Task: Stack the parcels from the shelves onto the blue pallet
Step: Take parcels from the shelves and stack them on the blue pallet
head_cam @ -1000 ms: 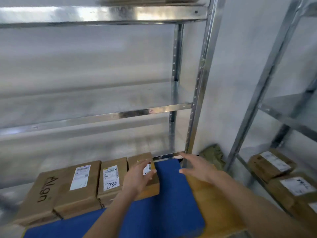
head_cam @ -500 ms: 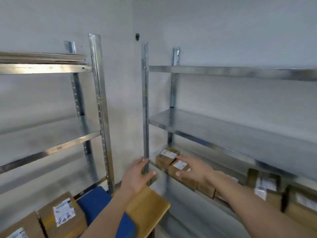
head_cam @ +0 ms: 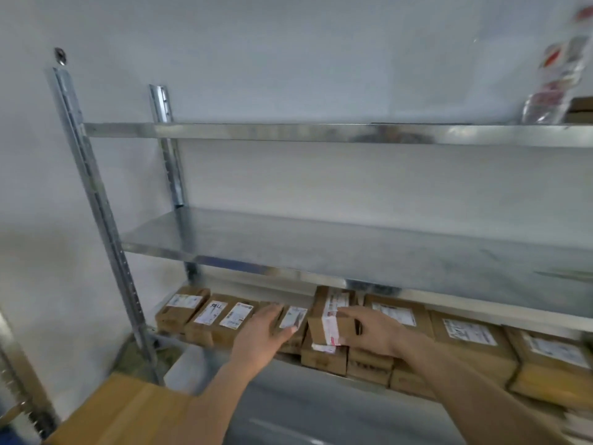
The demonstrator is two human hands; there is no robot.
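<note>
- The taped parcel (head_cam: 332, 319), a brown carton standing tilted on the lower shelf (head_cam: 324, 372), is shown at the centre of the parcel row, resting on the flatter cartons beneath it.
- The right hand (head_cam: 373, 334) is laid against the right face of that parcel; its grip is curled round the carton's near right edge, thumb toward the taped front, though motion blur leaves the hold not fully certain.
- The left hand (head_cam: 263, 335) is shown with straight, spread fingers resting on the flat labelled parcel (head_cam: 290, 321) just beside the taped one; its grip is apart and clamped on nothing.
- The taped parcel thus lies just to the right of the left hand, between the two hands, with its long axis running back into the shelf, away from the viewer.
- The right hand is judged the nearer; the coming move is taken to be a pull toward the viewer along that axis, under the middle shelf (head_cam: 353, 252).
- Further parcels (head_cam: 470, 335) are seen to the right along the same shelf.
</note>
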